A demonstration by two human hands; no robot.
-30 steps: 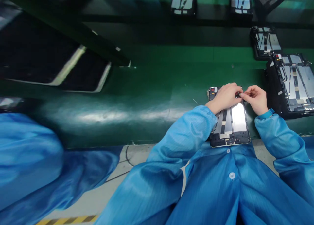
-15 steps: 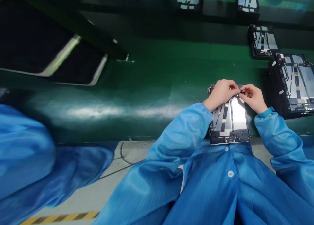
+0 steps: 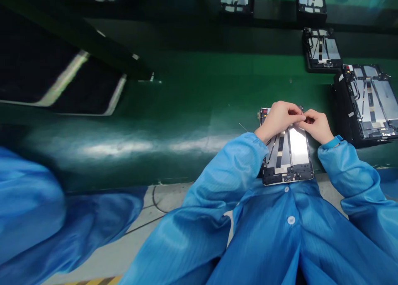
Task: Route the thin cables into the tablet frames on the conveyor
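left hand [image 3: 279, 120] | right hand [image 3: 314, 125] | together, grip unclear | over top end of tablet housing [image 3: 287, 152]

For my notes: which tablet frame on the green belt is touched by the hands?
The frame at the near edge of the belt, under the left hand and right hand; the other frames lie apart, untouched.

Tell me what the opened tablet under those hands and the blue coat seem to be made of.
The opened tablet looks metal-backed, its bright plate shining like polished metal. The blue coat seems a smooth synthetic fabric, glossy with fine stripes; the exact fibre cannot be told.
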